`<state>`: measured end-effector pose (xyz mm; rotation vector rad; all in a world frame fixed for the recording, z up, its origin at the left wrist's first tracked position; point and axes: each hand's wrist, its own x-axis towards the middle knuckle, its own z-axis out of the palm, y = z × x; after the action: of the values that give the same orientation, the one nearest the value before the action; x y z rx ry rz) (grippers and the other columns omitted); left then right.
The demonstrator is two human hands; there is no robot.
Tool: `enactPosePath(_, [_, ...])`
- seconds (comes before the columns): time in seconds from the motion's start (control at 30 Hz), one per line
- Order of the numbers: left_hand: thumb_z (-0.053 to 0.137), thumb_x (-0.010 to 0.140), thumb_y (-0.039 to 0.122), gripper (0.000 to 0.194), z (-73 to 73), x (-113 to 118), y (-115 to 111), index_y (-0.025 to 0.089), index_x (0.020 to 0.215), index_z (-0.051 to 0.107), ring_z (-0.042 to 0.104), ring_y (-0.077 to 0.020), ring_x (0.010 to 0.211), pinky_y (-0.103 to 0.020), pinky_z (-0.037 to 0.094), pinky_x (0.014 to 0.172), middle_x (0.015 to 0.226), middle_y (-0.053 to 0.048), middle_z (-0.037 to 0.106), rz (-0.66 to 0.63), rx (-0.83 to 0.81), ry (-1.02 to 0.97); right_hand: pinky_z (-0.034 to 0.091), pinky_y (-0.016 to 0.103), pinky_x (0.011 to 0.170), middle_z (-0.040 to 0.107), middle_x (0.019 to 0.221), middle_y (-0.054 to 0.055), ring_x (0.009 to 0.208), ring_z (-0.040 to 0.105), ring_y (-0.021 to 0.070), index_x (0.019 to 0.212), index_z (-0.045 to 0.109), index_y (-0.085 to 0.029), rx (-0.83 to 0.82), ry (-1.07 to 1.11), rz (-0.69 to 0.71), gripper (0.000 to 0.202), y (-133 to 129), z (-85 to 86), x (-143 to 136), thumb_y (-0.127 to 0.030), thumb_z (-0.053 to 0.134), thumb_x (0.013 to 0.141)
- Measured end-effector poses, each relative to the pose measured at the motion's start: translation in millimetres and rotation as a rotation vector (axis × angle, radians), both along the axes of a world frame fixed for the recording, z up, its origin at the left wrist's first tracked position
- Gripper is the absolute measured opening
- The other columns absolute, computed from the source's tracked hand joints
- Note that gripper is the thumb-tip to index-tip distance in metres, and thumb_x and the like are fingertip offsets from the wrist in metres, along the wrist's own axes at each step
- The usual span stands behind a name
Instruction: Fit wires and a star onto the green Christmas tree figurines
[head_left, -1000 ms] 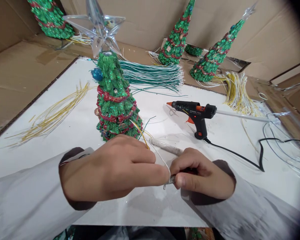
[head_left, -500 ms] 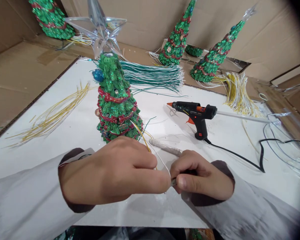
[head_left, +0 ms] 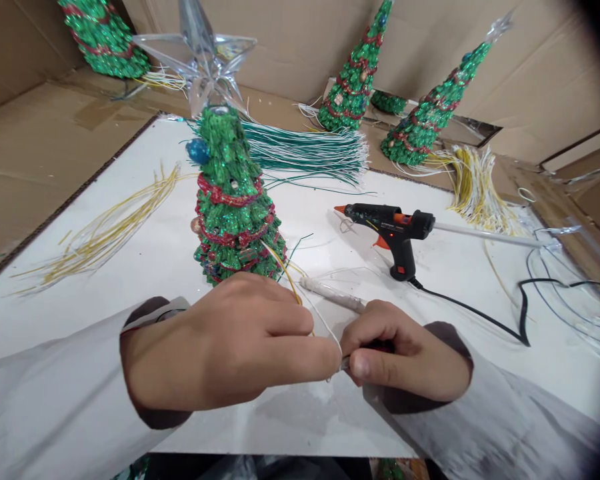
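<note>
In front of me stands a glittery green Christmas tree ornament (head_left: 235, 200) with red garlands and a clear star (head_left: 205, 60) on top. A yellow wire and a white wire (head_left: 325, 322) come out of its lower right side. My left hand (head_left: 240, 340) is closed in a pinch on the white wire near its end. Against those fingertips, my right hand (head_left: 400, 350) is closed around a small tool with a metal tip (head_left: 345, 363) and a bit of red on it. The palm hides most of this tool, so its kind is unclear.
A black hot glue gun (head_left: 390, 227) lies on the white board to the right, its cord trailing rightward. Near my right hand lies a whitish stick (head_left: 333, 295). Green-white wires (head_left: 310, 153) and yellow-white wires (head_left: 115, 227) lie in bundles. More trees (head_left: 353, 80) stand behind.
Both hands stay nearly in place, with the fingertips shifting very slightly upward where the wire meets the tool. The grips look the same.
</note>
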<state>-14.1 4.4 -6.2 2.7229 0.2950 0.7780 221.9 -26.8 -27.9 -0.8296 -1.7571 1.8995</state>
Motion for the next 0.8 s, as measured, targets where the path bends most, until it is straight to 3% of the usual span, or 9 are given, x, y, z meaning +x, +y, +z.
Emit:
enactPosePath(0.4, [0.039,0.087,0.0,0.031,0.2,2,-1,0.019,0.087,0.063,0.048,-0.0133,0.053,-0.029,0.033,0.051,0.057,0.003,0.055,0.016,-0.009,-0.02,0.024,0.017,0.04,0.039,0.051,-0.005,0.047,0.03,0.004,0.062,0.06,-0.012,-0.014,0.019,-0.073,0.035,-5,1.4,-2,-0.037,0.066,0.086])
enactPosePath(0.6, [0.048,0.088,0.004,0.017,-2.8,1,-4,0.019,0.09,0.057,0.057,-0.0123,0.059,-0.025,0.041,0.057,0.068,0.003,0.065,0.107,-0.086,-0.067,0.026,0.02,0.041,0.04,0.048,-0.005,0.045,0.032,0.0054,0.067,0.065,-0.011,0.229,-0.098,-0.206,0.031,-9,5.6,-2,-0.037,0.065,0.086])
enactPosePath(0.8, [0.046,0.092,0.011,0.017,-0.9,3,-6,0.017,0.083,0.059,0.058,-0.0144,0.056,-0.028,0.04,0.054,0.063,0.003,0.066,0.158,0.035,-0.025,0.028,0.021,0.042,0.049,0.052,-0.002,0.046,0.036,0.0059,0.071,0.068,-0.011,0.393,-0.157,-0.23,0.03,-12,8.2,0,-0.035,0.062,0.088])
